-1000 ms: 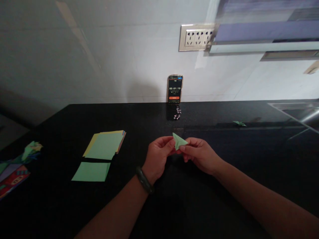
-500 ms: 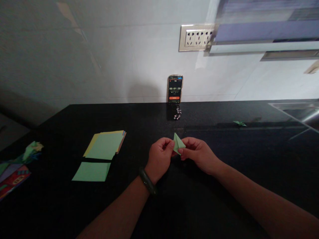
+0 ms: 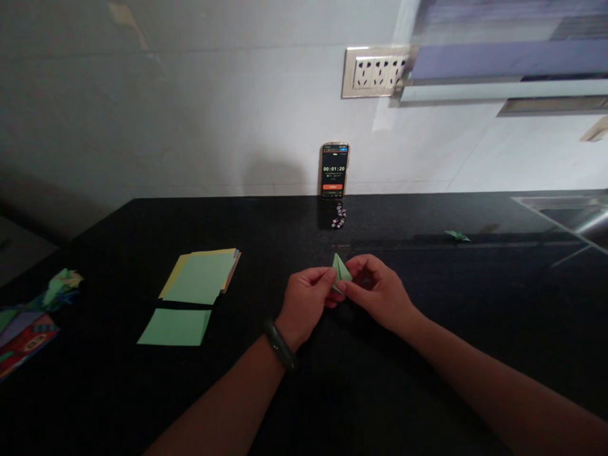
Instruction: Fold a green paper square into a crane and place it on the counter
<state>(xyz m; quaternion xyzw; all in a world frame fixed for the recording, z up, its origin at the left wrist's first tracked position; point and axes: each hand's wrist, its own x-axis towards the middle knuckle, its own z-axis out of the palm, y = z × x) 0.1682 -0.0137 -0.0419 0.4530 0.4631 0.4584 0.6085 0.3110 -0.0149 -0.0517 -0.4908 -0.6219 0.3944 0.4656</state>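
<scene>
A small folded green paper piece [image 3: 340, 271] stands point-up between my two hands, just above the black countertop [image 3: 427, 354]. My left hand [image 3: 306, 304], with a dark band at the wrist, pinches its left side with closed fingers. My right hand [image 3: 380, 297] pinches its right side, fingers curled. The lower part of the paper is hidden behind my fingertips.
A stack of coloured paper sheets [image 3: 202, 276] and a single green sheet [image 3: 175, 327] lie to the left. Colourful paper items [image 3: 28, 316] sit at the far left edge. A phone [image 3: 333, 170] showing a timer leans on the wall, beads [image 3: 338, 216] below it. A tiny green folded piece [image 3: 456, 235] lies at right.
The green paper piece has turned from lying slanted to standing more upright and narrower, and both hands have closed in slightly around it.
</scene>
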